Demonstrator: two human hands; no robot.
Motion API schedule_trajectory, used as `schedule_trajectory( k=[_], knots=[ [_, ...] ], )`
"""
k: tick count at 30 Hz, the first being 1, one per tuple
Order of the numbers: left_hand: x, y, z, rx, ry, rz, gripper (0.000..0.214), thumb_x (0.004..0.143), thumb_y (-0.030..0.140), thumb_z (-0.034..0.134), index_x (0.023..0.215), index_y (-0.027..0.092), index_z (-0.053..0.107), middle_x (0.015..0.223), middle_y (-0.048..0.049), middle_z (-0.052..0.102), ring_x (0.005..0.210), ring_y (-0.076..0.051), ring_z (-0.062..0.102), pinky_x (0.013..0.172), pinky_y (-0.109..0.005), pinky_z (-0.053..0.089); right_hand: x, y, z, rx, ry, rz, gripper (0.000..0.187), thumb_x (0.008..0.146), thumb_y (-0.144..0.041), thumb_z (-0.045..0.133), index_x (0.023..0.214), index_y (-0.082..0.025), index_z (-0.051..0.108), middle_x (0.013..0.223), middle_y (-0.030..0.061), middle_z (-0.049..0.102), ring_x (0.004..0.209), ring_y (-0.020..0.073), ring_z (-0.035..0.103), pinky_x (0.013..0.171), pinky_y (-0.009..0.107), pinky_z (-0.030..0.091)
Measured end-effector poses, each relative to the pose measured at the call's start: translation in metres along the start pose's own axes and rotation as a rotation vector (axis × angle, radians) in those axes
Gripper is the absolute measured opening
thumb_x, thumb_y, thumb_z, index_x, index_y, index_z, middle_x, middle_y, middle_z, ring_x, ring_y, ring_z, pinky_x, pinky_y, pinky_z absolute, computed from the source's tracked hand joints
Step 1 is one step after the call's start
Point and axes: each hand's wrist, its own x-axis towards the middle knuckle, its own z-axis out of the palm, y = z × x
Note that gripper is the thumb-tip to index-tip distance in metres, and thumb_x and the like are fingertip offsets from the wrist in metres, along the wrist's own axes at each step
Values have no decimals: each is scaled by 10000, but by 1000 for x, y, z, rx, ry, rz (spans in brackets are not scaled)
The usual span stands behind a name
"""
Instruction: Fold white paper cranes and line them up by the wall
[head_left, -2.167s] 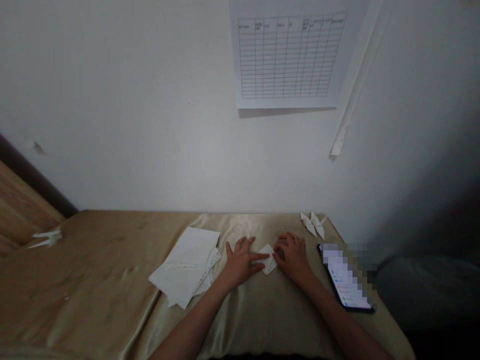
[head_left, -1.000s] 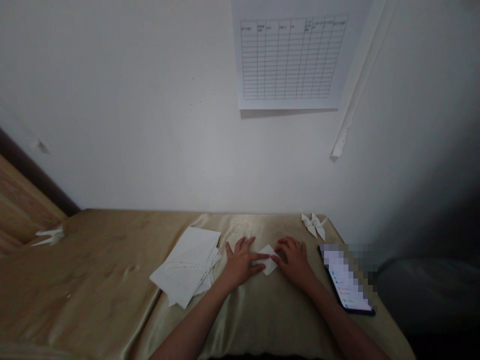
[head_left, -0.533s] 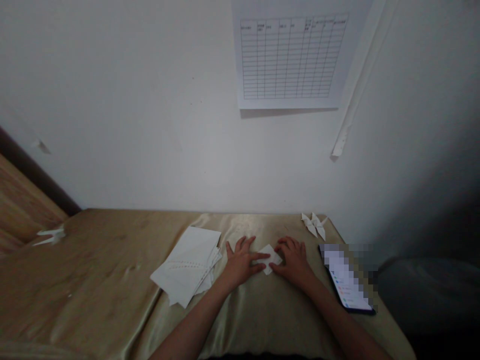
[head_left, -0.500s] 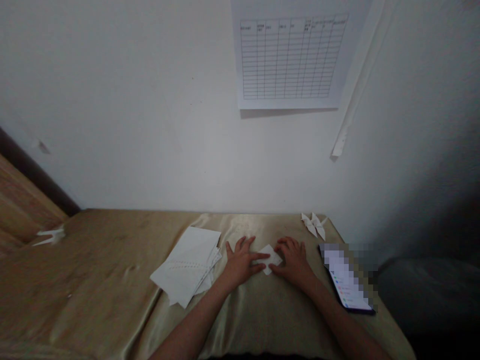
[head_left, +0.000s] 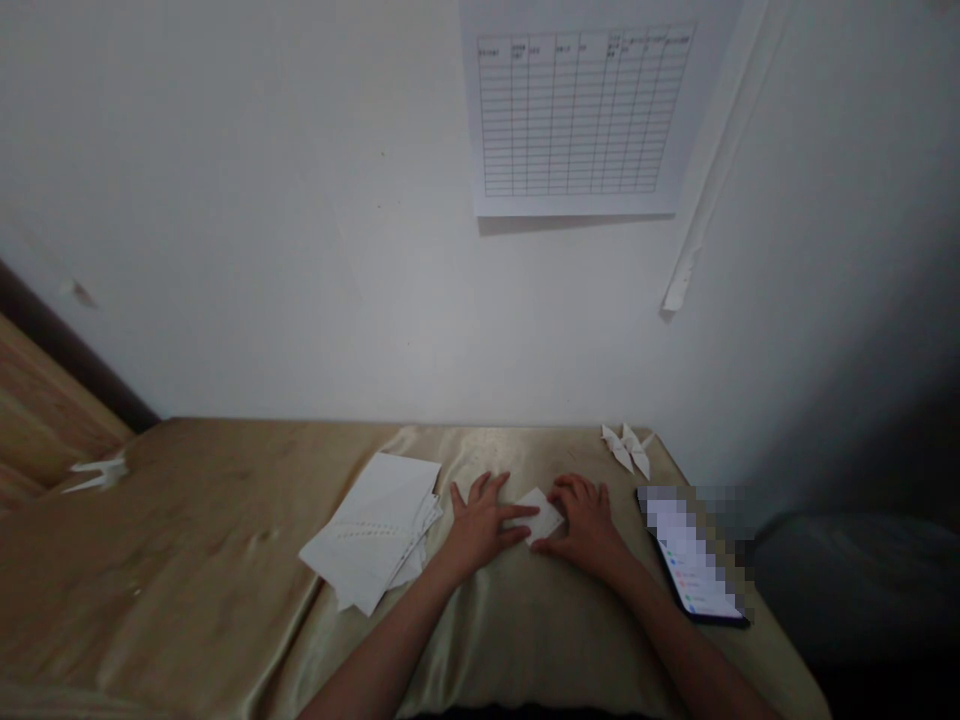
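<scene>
Wooden panel [head_left: 45,420]: far left edge of the frame, slanting down to the cloth, with a dark strip along its top.

Tan satin cloth [head_left: 202,570]: spreads across the lower part of the frame up to the wall, creased and shiny.

White folded paper scrap [head_left: 97,475]: on the cloth at far left, touching the wooden panel's edge.

Loose white paper sheets [head_left: 371,530]: fanned in a rough stack left of centre, near the left hand.

Left hand [head_left: 480,525]: flat and spread, fingertips on the square's left part.

Folded white paper square [head_left: 536,515]: flat on the cloth at lower centre, between both hands.

Right hand [head_left: 589,525]: fingers together and curved, thumb at the square's lower corner; whether it pinches, I cannot tell.

Ruled grid chart [head_left: 577,110]: taped high on the wall, upper right of centre.

Paper cranes [head_left: 626,448]: white, at the cloth's far edge against the wall.

Smartphone [head_left: 690,560]: lit, screen pixelated, right of the right hand.
</scene>
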Motion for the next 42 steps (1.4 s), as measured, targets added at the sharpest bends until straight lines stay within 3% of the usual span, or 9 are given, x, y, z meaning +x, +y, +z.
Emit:
schedule_trajectory(
  k=[11,15,20,30,35,42],
  knots=[
    [0,3,-3,-14,3,2,426,828,551,682,1242,575,587,1600,20,325,1485,-394,187,1068,-795,-40,5,5,2,-17,82,-15,355,774,-499,703,1043,-274,652,1295,69,581,1290,305,437,1127,595,175],
    [1,3,-3,-19,-5,-8,422,824,549,688,1232,586,588,1597,26,328,1484,-398,184,1063,-801,-43,10,8,1,-32,96,-11,239,818,-430,678,1011,-289,691,1263,52,602,1338,304,384,1118,563,225],
    [1,2,-3,-18,-11,-4,421,825,534,695,1227,594,585,1601,33,320,1484,-398,186,1066,-803,-24,14,7,1,-50,134,-15,119,866,-328,628,932,-278,714,1245,49,614,1376,320,336,1129,600,193],
    [1,1,-1,-9,7,0,418,822,547,691,1224,599,586,1591,35,338,1478,-405,194,1065,-804,-17,16,3,8,-147,189,-66,183,931,-250,499,922,-240,682,1223,60,623,1382,315,331,1156,658,103],
    [0,4,1,-10,26,-4,406,817,530,704,1210,573,612,1573,41,363,1473,-391,200,1074,-796,-31,12,4,13,-161,213,-37,226,953,-251,438,1005,-244,658,1216,87,610,1345,309,365,1149,657,136],
    [-3,12,8,-3,165,41,354,811,535,708,1147,430,678,1529,25,434,1440,-358,271,1105,-765,-71,2,-1,0,-51,149,-129,260,861,-355,605,1109,-285,639,1264,54,598,1347,291,384,1180,634,57]
  ],
)
